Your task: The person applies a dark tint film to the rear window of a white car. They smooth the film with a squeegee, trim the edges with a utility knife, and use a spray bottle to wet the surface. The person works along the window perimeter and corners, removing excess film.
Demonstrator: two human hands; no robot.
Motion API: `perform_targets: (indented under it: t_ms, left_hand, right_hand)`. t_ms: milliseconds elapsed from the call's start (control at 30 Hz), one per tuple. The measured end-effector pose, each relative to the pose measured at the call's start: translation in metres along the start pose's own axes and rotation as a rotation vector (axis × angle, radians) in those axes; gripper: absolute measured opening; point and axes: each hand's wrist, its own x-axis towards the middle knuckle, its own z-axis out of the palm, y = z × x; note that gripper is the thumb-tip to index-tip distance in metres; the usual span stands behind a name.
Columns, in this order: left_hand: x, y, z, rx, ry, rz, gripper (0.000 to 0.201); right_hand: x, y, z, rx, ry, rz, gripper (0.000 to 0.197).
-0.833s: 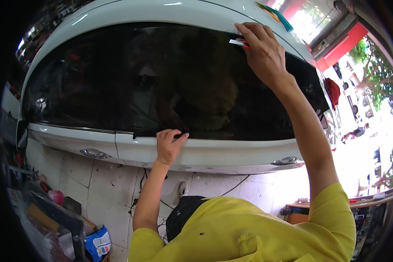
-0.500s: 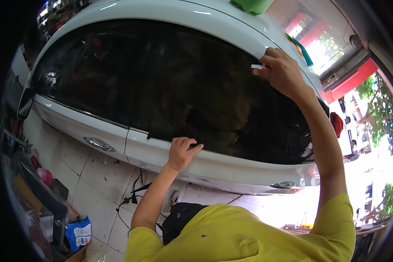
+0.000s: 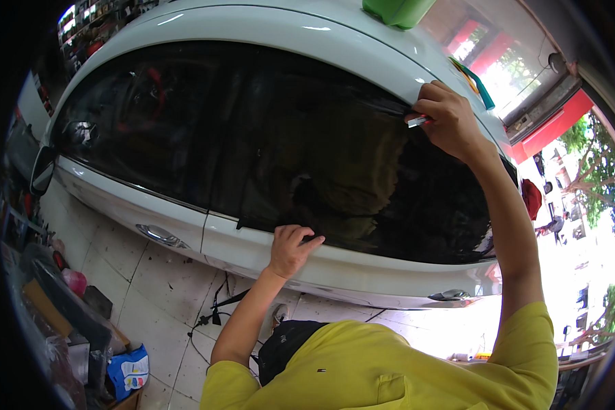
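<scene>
A white car (image 3: 266, 256) lies side-on before me, its side windows dark. Over the rear side window is a sheet of dark window film (image 3: 287, 157); its lower edge and one corner overlap the white door below the glass. My left hand (image 3: 290, 251) is at that lower edge, fingers curled over it and something dark between thumb and fingers, seemingly the film. At the window's upper right edge, my right hand (image 3: 447, 119) grips a small red utility knife (image 3: 419, 121) with a silver tip. The knife's tip points left, close to the glass; whether it touches cannot be told.
A green container (image 3: 400, 10) and a teal-handled tool (image 3: 475, 83) lie on the car roof. Black cables (image 3: 215, 314) run over the tiled floor below the door. Bagged items and a blue-white packet (image 3: 128, 371) are at lower left.
The view has shifted slightly, so the car sits a little lower. My right hand has moved slightly along the upper window edge, the knife now tilted differently. My left hand stays at the lower edge.
</scene>
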Motion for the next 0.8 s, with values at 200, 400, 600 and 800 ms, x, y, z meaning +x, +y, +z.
perform_targets:
  t_ms: [200, 400, 600, 800]
  left_hand:
    - [-0.001, 0.003, 0.0, -0.006, 0.002, -0.029, 0.036]
    - [-0.003, -0.001, -0.001, -0.017, -0.019, -0.024, 0.036]
    - [0.001, -0.003, -0.009, -0.091, -0.063, -0.062, 0.029]
    - [-0.007, -0.055, -0.054, 0.063, 0.039, 0.006, 0.031]
  right_hand:
    - [0.004, 0.006, -0.002, 0.124, -0.008, -0.008, 0.018]
    - [0.007, 0.004, -0.002, 0.211, -0.043, 0.062, 0.021]
    - [0.009, 0.006, -0.003, 0.033, -0.083, -0.004, 0.022]
    - [0.003, 0.015, 0.001, -0.013, -0.096, -0.025, 0.021]
